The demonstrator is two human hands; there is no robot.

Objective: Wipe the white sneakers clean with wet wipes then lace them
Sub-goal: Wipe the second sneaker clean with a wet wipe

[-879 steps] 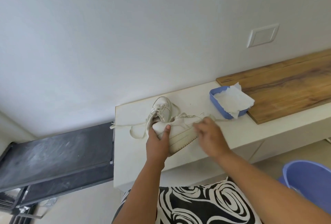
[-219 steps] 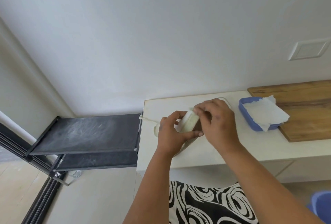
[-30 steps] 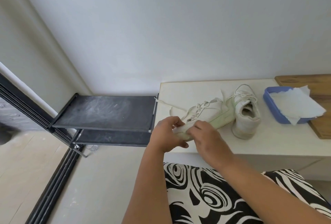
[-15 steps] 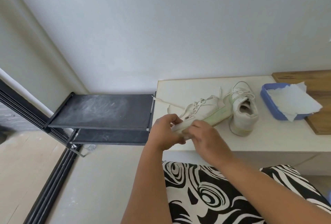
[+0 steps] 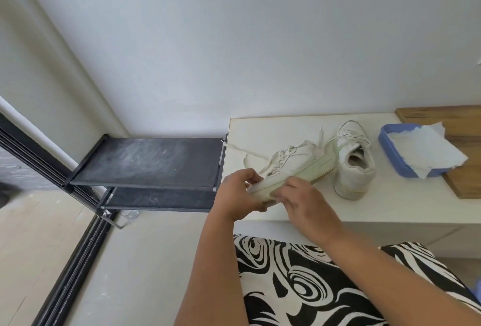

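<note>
The pale wall (image 5: 260, 39) filled the upper part of the view, and the tiled floor (image 5: 117, 273) ran along the bottom from six to nine o'clock. A white counter (image 5: 390, 203) stretched from the centre toward three o'clock, with a black two-tier shoe rack (image 5: 151, 161) butted against its end at nine o'clock of the shoes. A black-and-white swirl-patterned garment (image 5: 299, 286) covered the person's lap at six o'clock. A wooden board (image 5: 463, 127) lay on the counter at the far three o'clock edge, and a blue tray (image 5: 395, 164) sat partly on it, holding a white wipe (image 5: 426, 153) that spilled over its rim. The left hand (image 5: 238, 196) gripped the toe end of the held sneaker (image 5: 291, 167), fingers curled over the top and thumb under the sole. The right hand (image 5: 307, 206) rested its curled fingers against the sole edge near the toe; whether it pinched a wipe there could not be told. That sneaker was tipped on its side, toe over the counter's near edge, heel pointing toward two o'clock and touching the second sneaker (image 5: 354, 167), which stood upright on the counter with its heel opening facing the camera. A loose lace (image 5: 244, 150) trailed from the held sneaker toward ten o'clock, its tip reaching the rack's edge.
</note>
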